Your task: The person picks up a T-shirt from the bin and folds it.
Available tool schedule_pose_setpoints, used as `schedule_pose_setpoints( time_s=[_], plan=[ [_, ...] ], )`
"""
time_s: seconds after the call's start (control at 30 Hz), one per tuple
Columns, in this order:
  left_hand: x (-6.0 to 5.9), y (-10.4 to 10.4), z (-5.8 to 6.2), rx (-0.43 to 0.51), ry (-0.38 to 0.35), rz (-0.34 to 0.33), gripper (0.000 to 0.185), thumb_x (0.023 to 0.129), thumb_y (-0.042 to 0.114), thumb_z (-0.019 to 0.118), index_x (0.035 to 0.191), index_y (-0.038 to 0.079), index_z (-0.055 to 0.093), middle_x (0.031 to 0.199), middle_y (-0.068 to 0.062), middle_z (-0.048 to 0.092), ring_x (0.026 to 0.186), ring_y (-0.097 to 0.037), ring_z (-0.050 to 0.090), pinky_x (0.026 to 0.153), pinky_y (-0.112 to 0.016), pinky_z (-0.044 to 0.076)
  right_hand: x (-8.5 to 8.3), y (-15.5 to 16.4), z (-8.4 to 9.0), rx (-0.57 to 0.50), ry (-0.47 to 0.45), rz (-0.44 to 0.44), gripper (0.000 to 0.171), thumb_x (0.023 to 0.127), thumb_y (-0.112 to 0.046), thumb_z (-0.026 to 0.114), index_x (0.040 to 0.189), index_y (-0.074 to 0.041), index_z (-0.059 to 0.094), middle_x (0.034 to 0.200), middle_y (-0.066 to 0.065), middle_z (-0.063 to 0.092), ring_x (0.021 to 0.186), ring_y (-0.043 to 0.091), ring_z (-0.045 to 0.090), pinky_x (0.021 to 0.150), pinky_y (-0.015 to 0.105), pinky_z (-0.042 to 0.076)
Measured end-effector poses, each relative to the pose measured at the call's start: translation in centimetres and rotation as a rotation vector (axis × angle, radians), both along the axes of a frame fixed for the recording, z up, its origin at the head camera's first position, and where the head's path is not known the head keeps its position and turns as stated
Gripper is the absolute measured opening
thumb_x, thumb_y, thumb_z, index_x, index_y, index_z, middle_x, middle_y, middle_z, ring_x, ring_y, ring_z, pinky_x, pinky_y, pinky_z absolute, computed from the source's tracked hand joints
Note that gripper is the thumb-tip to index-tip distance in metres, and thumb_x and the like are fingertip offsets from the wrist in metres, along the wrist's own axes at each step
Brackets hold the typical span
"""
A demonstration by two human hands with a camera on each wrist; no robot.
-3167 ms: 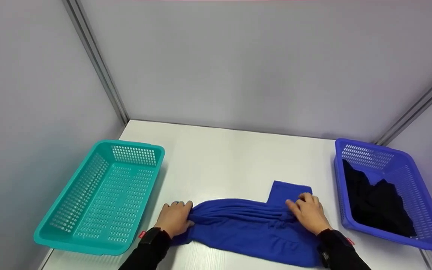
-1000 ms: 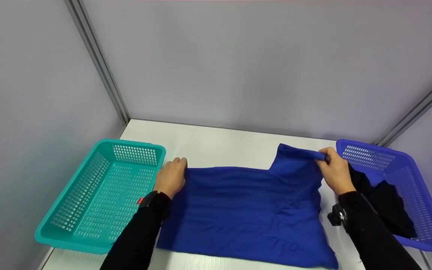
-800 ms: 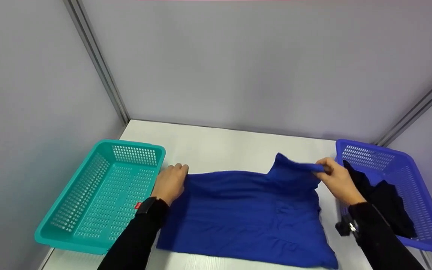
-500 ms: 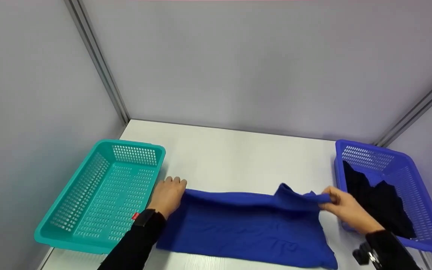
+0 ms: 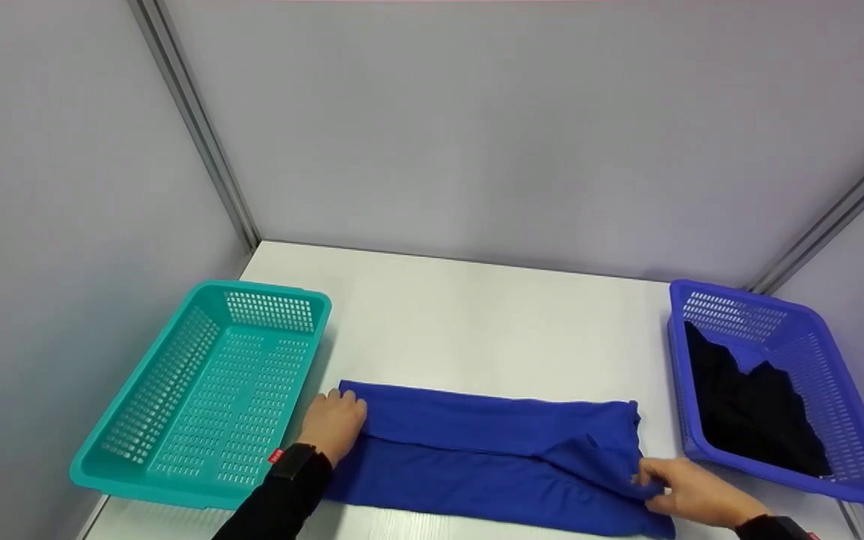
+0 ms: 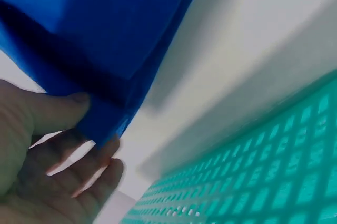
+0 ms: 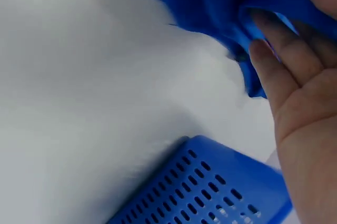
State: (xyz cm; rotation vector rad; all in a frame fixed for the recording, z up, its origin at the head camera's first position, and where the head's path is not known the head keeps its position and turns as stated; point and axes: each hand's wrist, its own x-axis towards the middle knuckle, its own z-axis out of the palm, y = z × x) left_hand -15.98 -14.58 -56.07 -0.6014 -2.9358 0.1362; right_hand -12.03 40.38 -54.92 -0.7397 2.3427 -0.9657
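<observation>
A blue shirt (image 5: 492,457) lies folded into a long strip across the front of the white table (image 5: 477,322). My left hand (image 5: 333,424) pinches its left end, thumb on top and fingers under the cloth (image 6: 100,113). My right hand (image 5: 676,491) grips the folded sleeve at the shirt's right front corner, where the blue cloth (image 7: 231,8) bunches between my fingers (image 7: 268,66). Both forearms wear black sleeves.
A teal basket (image 5: 199,390) with nothing visible in it stands at the left, close to my left hand. A blue basket (image 5: 777,390) at the right holds dark clothing (image 5: 754,412). Grey walls close in the table behind and on both sides.
Both hands drew the shirt's far edge toward me and laid it over the near half. The spread shirt is now a narrow strip, and the sleeve lies folded at the right front corner.
</observation>
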Motion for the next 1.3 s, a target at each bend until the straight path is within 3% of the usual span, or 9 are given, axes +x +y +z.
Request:
schedule_pose_setpoints(
  time_s=[0.1,0.27,0.47,0.63,0.73,0.9,1.03,1.17,1.3],
  plan=[
    [0.4,0.2,0.0,-0.002,-0.072,0.001,0.008,0.084,0.005,0.073,0.089,0.004,0.066,0.088,-0.014,0.062,0.087,-0.034,0.063,0.075,-0.05,0.053,0.1,-0.5,-0.2,0.065,-0.044,0.023,0.018,0.092,-0.016,0.072,0.109,-0.013,0.066,0.114,0.004,0.072,0.105,0.013,0.066,0.084,0.031,0.055],
    [0.7,0.7,-0.2,0.074,-0.2,-0.096,0.02,0.089,0.006,0.069,0.108,0.006,0.067,0.106,-0.013,0.062,0.099,-0.034,0.063,0.08,-0.05,0.056,0.1,-2.1,-0.1,0.105,-0.026,-0.049,0.04,0.101,-0.03,0.063,0.129,-0.001,0.064,0.125,0.019,0.069,0.112,0.026,0.067,0.087,0.029,0.054],
    [1.0,0.8,-0.9,0.137,-0.313,-0.115,0.028,0.09,0.005,0.069,0.119,0.007,0.066,0.12,-0.016,0.059,0.111,-0.038,0.062,0.079,-0.051,0.058,0.2,-4.4,-0.9,-0.134,-0.124,-0.046,0.031,0.107,-0.022,0.053,0.127,-0.006,0.07,0.121,0.012,0.072,0.112,0.009,0.064,0.088,0.021,0.052],
    [1.1,0.6,-1.1,0.177,-0.331,-0.104,0.034,0.089,0.004,0.07,0.122,0.007,0.066,0.125,-0.017,0.058,0.115,-0.04,0.06,0.081,-0.053,0.058,0.2,-5.7,-1.8,-0.219,-0.204,-0.016,0.027,0.108,-0.017,0.051,0.113,-0.004,0.074,0.105,0.011,0.076,0.098,0.015,0.07,0.081,0.023,0.054],
    [1.3,0.3,-1.1,0.18,-0.334,-0.111,0.039,0.086,0.004,0.071,0.125,0.006,0.065,0.127,-0.018,0.057,0.116,-0.041,0.059,0.084,-0.054,0.057,0.4,-6.5,-2.3,-0.11,-0.034,-0.02,0.02,0.105,-0.018,0.058,0.105,-0.009,0.075,0.098,0.003,0.076,0.09,0.011,0.068,0.074,0.027,0.054],
    [1.4,-0.1,-1.2,0.122,-0.366,-0.153,0.052,0.08,0.019,0.083,0.126,0.009,0.062,0.125,-0.017,0.054,0.111,-0.039,0.056,0.087,-0.054,0.054,1.4,-8.5,-2.8,0.283,0.507,-0.039,0.009,0.095,-0.023,0.071,0.095,-0.015,0.075,0.089,-0.006,0.068,0.086,0.016,0.066,0.097,0.06,0.048],
    [1.7,-0.1,-1.3,0.086,-0.407,-0.207,0.064,0.074,0.04,0.09,0.123,0.013,0.059,0.118,-0.012,0.052,0.102,-0.032,0.052,0.084,-0.052,0.052,1.8,-10.4,-3.4,0.548,0.719,-0.161,0.036,0.091,-0.041,0.074,0.104,-0.007,0.075,0.094,0.008,0.068,0.092,0.03,0.069,0.104,0.075,0.032],
    [2.1,0.4,-1.2,0.096,-0.451,-0.253,0.068,0.074,0.047,0.089,0.128,0.018,0.059,0.119,-0.009,0.051,0.103,-0.028,0.05,0.088,-0.05,0.05,0.7,-12.0,-4.0,0.656,0.549,-0.271,0.069,0.094,-0.059,0.062,0.134,-0.003,0.064,0.131,0.028,0.062,0.121,0.051,0.058,0.105,0.082,0.021],
    [2.4,1.2,-0.9,0.069,-0.482,-0.285,0.078,0.075,0.048,0.087,0.144,0.031,0.055,0.128,-0.006,0.049,0.108,-0.027,0.047,0.091,-0.049,0.046,-1.5,-13.0,-4.6,0.581,0.282,-0.336,0.087,0.094,-0.067,0.055,0.151,-0.001,0.046,0.156,0.037,0.031,0.141,0.064,0.026,0.105,0.085,0.011]
  ],
)
